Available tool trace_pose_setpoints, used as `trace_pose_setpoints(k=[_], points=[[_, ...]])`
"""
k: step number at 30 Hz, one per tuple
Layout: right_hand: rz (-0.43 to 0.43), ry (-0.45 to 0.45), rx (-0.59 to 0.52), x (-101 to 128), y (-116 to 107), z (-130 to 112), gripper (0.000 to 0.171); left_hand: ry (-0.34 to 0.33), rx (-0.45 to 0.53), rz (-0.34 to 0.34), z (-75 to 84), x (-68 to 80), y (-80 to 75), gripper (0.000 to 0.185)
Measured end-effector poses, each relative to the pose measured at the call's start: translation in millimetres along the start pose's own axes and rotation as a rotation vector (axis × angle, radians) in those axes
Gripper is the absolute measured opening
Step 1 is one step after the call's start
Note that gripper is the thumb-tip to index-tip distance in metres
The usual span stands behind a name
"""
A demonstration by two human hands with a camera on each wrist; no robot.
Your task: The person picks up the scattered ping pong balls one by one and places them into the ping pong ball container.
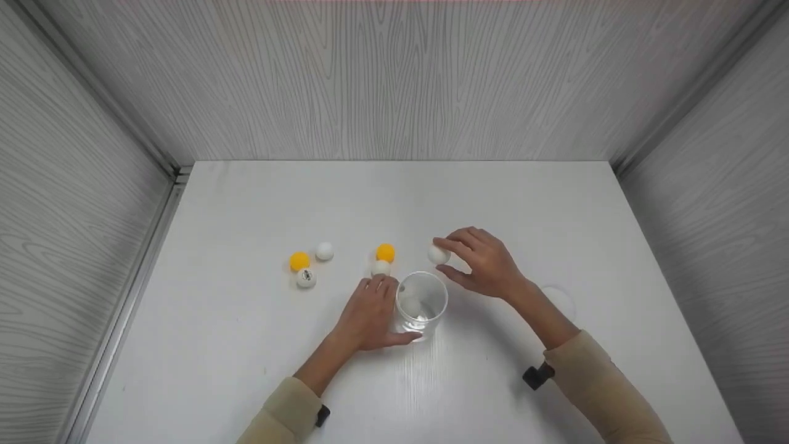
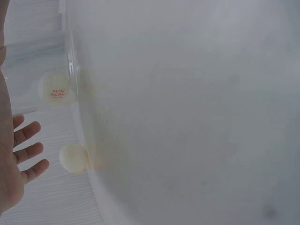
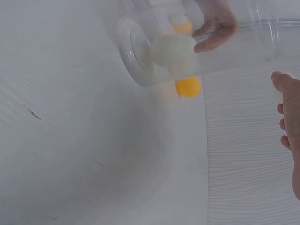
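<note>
My left hand holds the left side of a clear jar, its thumb along the near side and its fingers at the far left. White ping-pong ball shapes show through the jar wall; the left wrist view shows one ball with red print. To the upper right of the jar's rim, my right hand pinches a white ping-pong ball between thumb and fingers. Just beyond my left fingertips sit a white ball and an orange ball.
Farther left on the white table lie an orange ball, a white ball and a white ball with dark print. A faint clear disc lies partly under my right forearm. Wood-grain panels enclose the back and sides.
</note>
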State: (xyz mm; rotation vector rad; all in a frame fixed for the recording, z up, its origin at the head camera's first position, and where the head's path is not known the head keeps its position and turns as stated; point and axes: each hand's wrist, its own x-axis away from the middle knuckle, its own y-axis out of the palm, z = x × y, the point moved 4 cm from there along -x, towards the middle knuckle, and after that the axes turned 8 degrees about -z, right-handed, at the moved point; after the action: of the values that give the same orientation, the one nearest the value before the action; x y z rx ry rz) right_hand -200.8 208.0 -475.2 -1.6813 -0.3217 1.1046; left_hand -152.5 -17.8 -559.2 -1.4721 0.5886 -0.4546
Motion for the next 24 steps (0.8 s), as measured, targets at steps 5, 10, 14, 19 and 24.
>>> trace_pose_setpoints(k=[5,10,14,19,24], points=[[0.006,-0.006,-0.002,0.8,-6.5,-2.9,0.049,-0.001,0.001,-0.007,0.1,0.2,0.2,0.096],[0.01,-0.025,-0.002,0.9,-13.1,-8.3,0.05,-0.001,-0.002,-0.011,0.4,0.1,0.1,0.096],[0.011,-0.041,0.003,1.8,-17.2,-11.9,0.05,-0.005,0.008,-0.015,0.3,0.2,-0.3,0.096],[0.012,-0.039,-0.012,3.7,-21.2,-13.6,0.051,-0.004,0.014,-0.011,0.0,0.5,-1.2,0.096],[0.004,-0.037,0.004,4.8,-25.8,-17.0,0.051,-0.005,0.022,-0.014,-0.1,1.0,-0.9,0.097]])
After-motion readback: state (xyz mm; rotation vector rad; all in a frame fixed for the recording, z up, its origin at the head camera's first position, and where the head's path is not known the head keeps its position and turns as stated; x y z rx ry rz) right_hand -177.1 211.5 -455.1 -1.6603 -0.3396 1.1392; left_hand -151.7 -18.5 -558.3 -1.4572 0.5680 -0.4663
